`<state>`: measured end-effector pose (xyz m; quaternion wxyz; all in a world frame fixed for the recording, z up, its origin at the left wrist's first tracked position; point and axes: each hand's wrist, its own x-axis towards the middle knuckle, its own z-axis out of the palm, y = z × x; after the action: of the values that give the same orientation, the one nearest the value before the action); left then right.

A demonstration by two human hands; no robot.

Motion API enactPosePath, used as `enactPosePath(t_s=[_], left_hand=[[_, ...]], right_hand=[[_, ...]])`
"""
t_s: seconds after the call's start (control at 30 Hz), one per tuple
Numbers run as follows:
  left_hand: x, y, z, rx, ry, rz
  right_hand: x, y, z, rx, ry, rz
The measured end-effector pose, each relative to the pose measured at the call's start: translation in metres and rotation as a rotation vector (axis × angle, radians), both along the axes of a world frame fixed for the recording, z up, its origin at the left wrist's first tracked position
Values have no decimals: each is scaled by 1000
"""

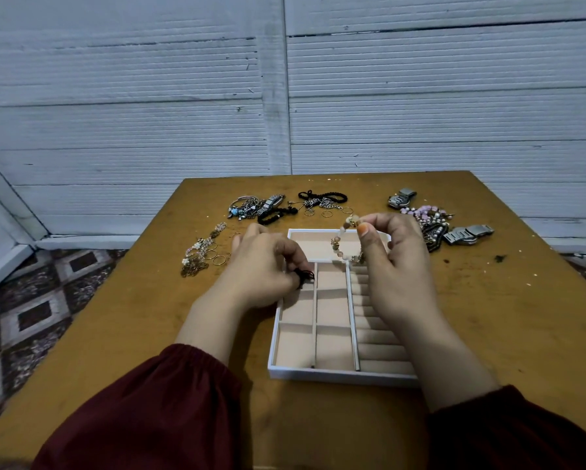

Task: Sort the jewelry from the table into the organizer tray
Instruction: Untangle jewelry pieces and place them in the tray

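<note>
A white organizer tray [339, 374] with pink lining lies in the middle of the wooden table [488, 334]. My right hand [393, 262] pinches a beaded bracelet [339, 244] of pale pink and orange beads, which hangs above the tray's far wide compartment. My left hand [261, 266] grips a small dark braided piece [305, 277] at the tray's left edge, over a left compartment. The near compartments and the ring rolls on the right side hold nothing I can see.
Loose jewelry lies beyond the tray: gold rings and chains [203, 252] at the left, silver bracelets [254, 206] and black cords [322, 197] at the back, pink beads [423, 213] and metal watches [468, 234] at the right. A ribbed wall stands behind the table.
</note>
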<state>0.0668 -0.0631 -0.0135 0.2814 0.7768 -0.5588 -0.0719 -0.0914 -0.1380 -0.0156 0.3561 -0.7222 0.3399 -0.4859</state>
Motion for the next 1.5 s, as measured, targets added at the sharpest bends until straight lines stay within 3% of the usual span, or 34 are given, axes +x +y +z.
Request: enactPosePath(t_s=[0.27,0.6,0.77,0.93,1.17,1.33,1.5], left_hand=[[-1,4,-11,24,-63,-24],[2,0,-18,-20,50,77],[1,1,-23,-265,291,179],[12,-1,-36,-390,346,333],[16,1,-39,-476,326,414],[11,3,-35,-433,264,431],[12,2,-36,-395,229,439]], right_hand=[[-2,2,1,-7,45,34],[-2,4,7,21,262,103],[-2,5,10,45,373,137],[-1,6,14,67,412,148],[-2,-2,15,-11,523,54],[0,-6,13,-127,603,-63],[4,-8,9,-93,587,-95]])
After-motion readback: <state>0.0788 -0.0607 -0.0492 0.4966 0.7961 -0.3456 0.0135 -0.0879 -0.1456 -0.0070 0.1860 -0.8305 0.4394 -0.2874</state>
